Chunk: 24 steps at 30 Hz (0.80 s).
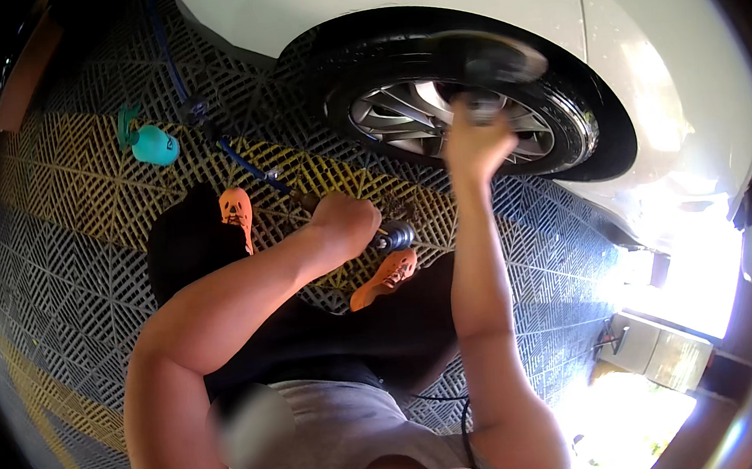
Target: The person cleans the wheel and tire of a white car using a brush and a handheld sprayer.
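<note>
My left hand [346, 223] is closed around a hand tool fed by a blue air hose [240, 158]. The tool's dark, ringed metal end [396, 236] shows past my knuckles, low over the floor grating. Further up, my right hand [479, 139] grips a dark, round-headed object [501, 62]. Motion blurs this object too much to tell its kind. It is at the upper part of the black tyre [396, 53], in front of the wheel arch. Behind my right hand, the silver multi-spoke alloy wheel [400, 116] is partly covered. Both tyre and rim look shiny.
A pale car body [604, 35] curves around the wheel. A teal spray bottle [155, 145] lies on the grey and yellow plastic floor grating [70, 164]. My orange perforated shoes [236, 211] are below the wheel. A light cabinet [659, 349] stands by the bright opening at right.
</note>
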{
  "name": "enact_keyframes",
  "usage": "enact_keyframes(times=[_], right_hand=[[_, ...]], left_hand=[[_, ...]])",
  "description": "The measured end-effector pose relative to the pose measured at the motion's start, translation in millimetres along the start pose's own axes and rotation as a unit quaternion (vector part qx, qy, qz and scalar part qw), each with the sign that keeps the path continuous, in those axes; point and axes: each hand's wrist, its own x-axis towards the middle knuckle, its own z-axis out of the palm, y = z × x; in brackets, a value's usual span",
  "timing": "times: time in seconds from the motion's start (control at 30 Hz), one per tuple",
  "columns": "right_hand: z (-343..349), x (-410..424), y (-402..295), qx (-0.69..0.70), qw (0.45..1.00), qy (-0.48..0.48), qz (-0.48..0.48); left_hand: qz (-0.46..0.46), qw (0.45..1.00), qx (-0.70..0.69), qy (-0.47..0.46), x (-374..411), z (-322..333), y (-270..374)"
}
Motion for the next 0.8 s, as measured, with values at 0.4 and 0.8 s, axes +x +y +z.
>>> enact_keyframes(times=[0.4, 0.8], right_hand=[[108, -25, 96, -0.365, 0.853, -0.330, -0.174], [-55, 42, 95, -0.108, 0.972, 0.044, -0.205]], left_hand=[[0.014, 0.999, -0.016, 0.042, 3, 15, -9], [-0.002, 1.000, 0.015, -0.016, 17, -13, 16]])
